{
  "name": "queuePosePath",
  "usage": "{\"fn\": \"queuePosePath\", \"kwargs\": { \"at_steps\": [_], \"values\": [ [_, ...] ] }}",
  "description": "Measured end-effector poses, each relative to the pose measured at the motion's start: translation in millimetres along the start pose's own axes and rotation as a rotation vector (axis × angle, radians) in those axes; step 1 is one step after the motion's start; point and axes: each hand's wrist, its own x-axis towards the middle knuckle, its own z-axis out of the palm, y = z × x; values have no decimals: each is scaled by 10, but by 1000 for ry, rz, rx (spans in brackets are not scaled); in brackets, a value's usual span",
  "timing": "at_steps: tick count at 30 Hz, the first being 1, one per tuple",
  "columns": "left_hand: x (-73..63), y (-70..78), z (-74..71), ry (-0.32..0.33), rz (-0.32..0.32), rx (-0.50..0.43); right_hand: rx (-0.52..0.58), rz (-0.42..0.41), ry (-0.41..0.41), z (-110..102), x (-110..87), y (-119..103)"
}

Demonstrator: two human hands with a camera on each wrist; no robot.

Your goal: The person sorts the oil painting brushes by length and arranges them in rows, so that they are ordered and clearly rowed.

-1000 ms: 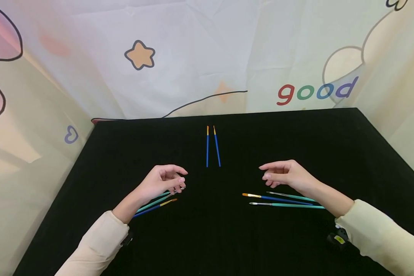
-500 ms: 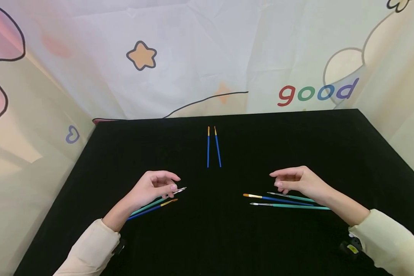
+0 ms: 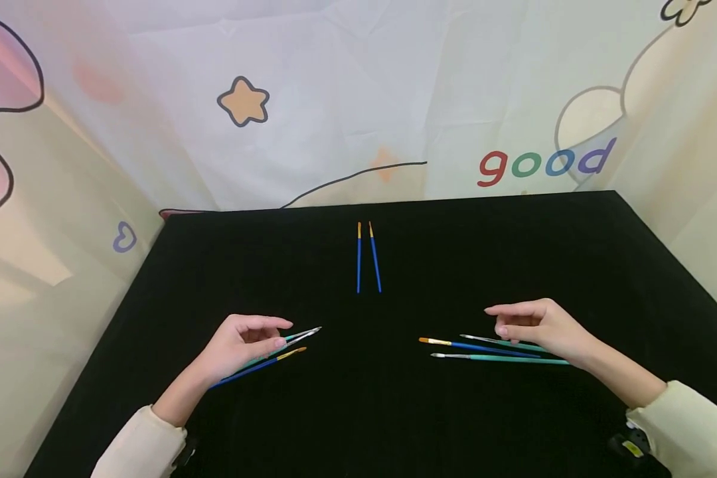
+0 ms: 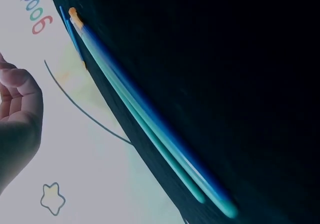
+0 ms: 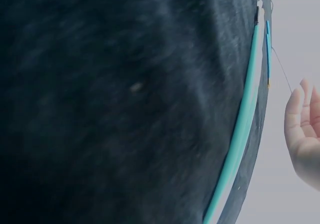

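Note:
In the head view my left hand (image 3: 241, 345) hovers over a group of paintbrushes, fingers loosely bent and holding nothing. Under it lie teal-handled paintbrushes (image 3: 301, 336) and a blue paintbrush (image 3: 257, 367), their handle ends partly hidden by the hand; the left wrist view shows the teal handles (image 4: 165, 151) side by side, apart from the fingers. My right hand (image 3: 546, 328), also relaxed and without anything in it, is above a second group: a blue paintbrush with orange bristles (image 3: 484, 346) between two teal ones, the nearer teal paintbrush (image 3: 502, 358) reaching under the wrist.
Two blue paintbrushes, a left one (image 3: 358, 265) and a right one (image 3: 376, 265), lie nearly parallel at the far middle of the black-covered table (image 3: 370, 411). A printed curtain (image 3: 346, 99) stands behind the table and along its sides. A small black device (image 3: 632, 446) hangs at the right cuff.
Both hands have drawn apart and back toward the person, the left one leftward and the right one rightward. More of the left group's brush tips shows now. The paintbrushes have stayed in place.

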Motion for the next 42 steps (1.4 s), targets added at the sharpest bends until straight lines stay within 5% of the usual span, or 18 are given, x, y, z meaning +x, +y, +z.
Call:
{"fn": "queuePosePath", "kwargs": {
  "at_steps": [7,16,26,42],
  "values": [
    [-149,-81,-98,12,100,33,-98,-78,13,-16,-93,82],
    [-320,-199,-171,8,128,32,-157,-113,15,-15,-165,192],
    [-477,-260,-284,74,21,234,-376,-143,99,4,-226,268],
    [-617,-350,-351,67,12,356,-512,-182,96,-12,-215,384]
  ]
}}
